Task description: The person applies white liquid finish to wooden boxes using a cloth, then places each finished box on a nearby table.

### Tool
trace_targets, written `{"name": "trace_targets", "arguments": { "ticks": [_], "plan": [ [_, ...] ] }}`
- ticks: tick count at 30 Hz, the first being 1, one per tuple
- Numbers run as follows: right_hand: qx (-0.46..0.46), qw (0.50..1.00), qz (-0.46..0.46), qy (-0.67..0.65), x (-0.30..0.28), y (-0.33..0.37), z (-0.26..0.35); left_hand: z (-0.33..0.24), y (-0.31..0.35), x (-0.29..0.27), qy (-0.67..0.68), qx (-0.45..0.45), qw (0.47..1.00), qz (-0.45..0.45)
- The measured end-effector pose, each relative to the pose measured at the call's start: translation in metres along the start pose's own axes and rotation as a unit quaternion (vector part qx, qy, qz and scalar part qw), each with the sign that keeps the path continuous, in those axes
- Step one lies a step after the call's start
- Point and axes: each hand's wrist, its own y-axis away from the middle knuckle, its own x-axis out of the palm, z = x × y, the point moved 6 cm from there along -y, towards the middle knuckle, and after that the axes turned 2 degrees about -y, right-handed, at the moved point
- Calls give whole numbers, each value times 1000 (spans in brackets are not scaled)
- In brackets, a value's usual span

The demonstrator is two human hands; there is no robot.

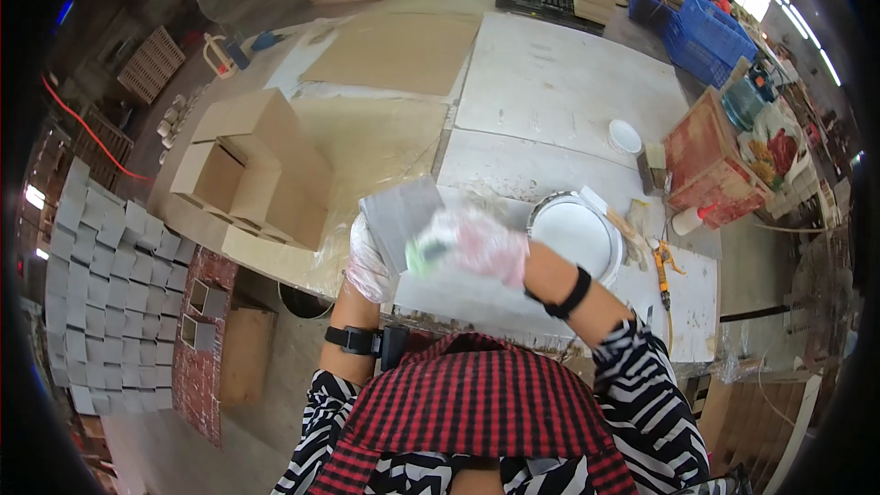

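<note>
My left hand [368, 261], in a thin clear plastic glove smeared with white, grips a grey box-shaped piece [401, 212] from its left side. The piece is held tilted above the table's near edge. My right hand [477, 243], gloved the same way, is at the right side of the grey piece. It is blurred by motion, with its fingers bent around something greenish and dark that I cannot make out. Just right of that hand stands an open round bucket [576, 236] of white or pale grey liquid, with a flat brush [602, 204] at its rim.
Bare brown boxes [266, 170] are stacked on the table's left. Many grey boxes [110, 284] stand at far left. On the right are a white bowl [625, 137], a yellow air gun [665, 266] with a hose, a spray bottle [692, 218] and a worn red cabinet [710, 151].
</note>
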Motion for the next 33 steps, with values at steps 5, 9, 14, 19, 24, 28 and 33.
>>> {"name": "trace_targets", "arguments": {
  "ticks": [5,9,14,19,24,28,33],
  "plan": [
    [286,832,-53,-472,25,52,8,-43,3,-34,-78,161,983,36],
    [303,812,-273,-417,12,91,-30,-54,8,-40,-244,236,940,-41],
    [307,771,-314,-462,40,115,-44,-45,6,-64,-192,245,942,-124],
    [305,718,-350,-519,47,125,-40,-30,16,2,-44,108,991,-67],
    [291,717,-367,-516,46,128,-45,-32,5,-25,-112,132,980,-97],
    [295,717,-352,-524,47,128,-42,-24,7,-40,-75,121,989,-39],
    [312,747,-346,-475,50,126,-46,-10,25,-30,-36,113,985,-124]
  ]
}}
